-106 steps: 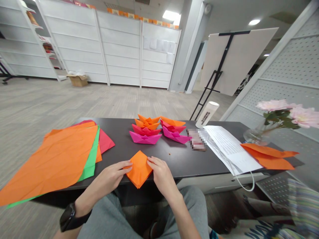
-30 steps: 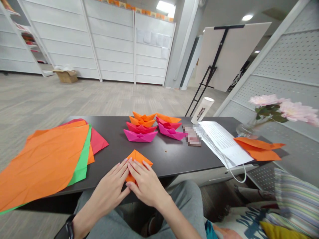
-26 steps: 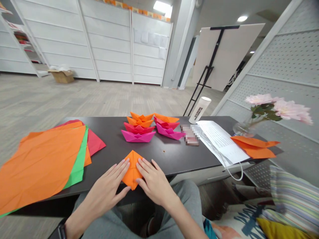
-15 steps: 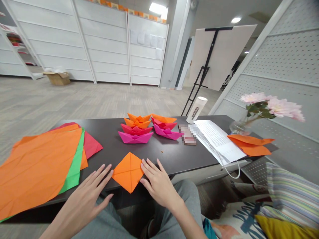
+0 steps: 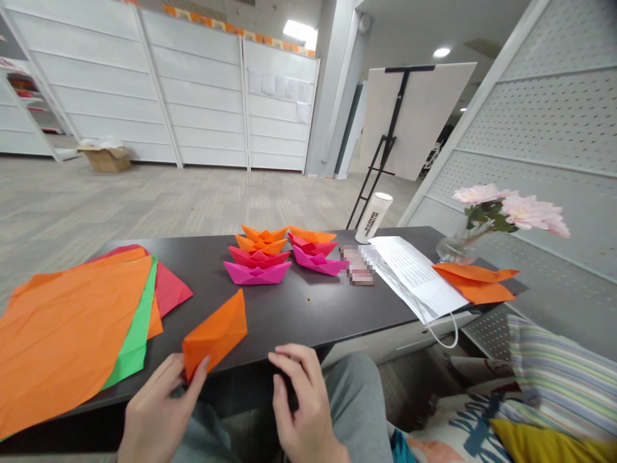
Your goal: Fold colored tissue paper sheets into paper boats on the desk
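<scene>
My left hand [image 5: 157, 411] pinches the near corner of a folded orange paper square [image 5: 215, 331] and holds it tilted up over the front edge of the dark table [image 5: 289, 308]. My right hand [image 5: 303, 405] hovers just off the table edge to the right of the paper, fingers loosely curled, holding nothing. Behind the paper sit several folded paper boats [image 5: 270, 254] in orange, red and pink.
Large orange, green and red sheets [image 5: 77, 321] lie on the table's left. A printed sheet [image 5: 414, 273], folded orange paper [image 5: 475, 283], a vase of pink flowers [image 5: 482, 218] and a white tube [image 5: 373, 218] stand on the right. An easel board [image 5: 414, 116] rises behind.
The flat orange square that both hands pressed on the table has been lifted by my left hand and swung left. My right hand has drawn back off the paper.
</scene>
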`<state>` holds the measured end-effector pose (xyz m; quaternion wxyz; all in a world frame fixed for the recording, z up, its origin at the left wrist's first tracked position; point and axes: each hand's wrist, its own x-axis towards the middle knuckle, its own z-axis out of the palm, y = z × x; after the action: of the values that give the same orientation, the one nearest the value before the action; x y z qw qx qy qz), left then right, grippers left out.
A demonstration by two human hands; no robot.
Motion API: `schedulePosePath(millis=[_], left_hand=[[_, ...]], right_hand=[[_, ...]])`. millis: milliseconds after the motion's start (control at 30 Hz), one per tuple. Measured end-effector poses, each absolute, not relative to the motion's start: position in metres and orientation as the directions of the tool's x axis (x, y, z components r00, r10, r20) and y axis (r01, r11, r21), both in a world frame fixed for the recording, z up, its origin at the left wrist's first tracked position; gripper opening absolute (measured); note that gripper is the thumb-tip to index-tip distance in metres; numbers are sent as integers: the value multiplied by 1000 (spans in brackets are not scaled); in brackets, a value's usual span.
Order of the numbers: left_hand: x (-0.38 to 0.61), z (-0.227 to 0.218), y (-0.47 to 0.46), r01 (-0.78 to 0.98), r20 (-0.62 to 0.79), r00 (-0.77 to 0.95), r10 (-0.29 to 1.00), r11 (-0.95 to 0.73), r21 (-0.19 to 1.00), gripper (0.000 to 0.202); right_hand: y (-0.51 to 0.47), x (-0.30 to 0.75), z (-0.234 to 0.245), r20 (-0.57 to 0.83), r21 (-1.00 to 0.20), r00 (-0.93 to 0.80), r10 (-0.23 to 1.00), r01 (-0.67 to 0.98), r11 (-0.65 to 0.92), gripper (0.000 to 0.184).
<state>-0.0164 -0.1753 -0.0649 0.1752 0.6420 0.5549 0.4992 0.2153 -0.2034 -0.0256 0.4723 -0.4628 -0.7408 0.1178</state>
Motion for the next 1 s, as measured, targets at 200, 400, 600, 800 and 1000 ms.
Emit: schedulePosePath(millis=[200,400,600,800,1000], left_hand=[[41,-69,-187,-198,-208,-410,888,136,971,49],[58,-95,-215,-492,-413,-288,864,237,838,45],[17,-71,-218,123,-100,43,994,94,988,39],[-20,-53,-176,696,528,392,753,-618,364,38],[-21,-79,-153,702,501,593,630,-709,61,36]], right_hand=[[-198,185,-25,397,-545,-363,843,646,535,52],[-184,204,-36,267,-536,-458,848,661,526,42],[-161,229,-35,251,-443,-565,786,655,612,51],[-140,243,-32,266,-368,-611,745,650,665,57],[-152,242,-37,296,-384,-598,745,640,666,54]])
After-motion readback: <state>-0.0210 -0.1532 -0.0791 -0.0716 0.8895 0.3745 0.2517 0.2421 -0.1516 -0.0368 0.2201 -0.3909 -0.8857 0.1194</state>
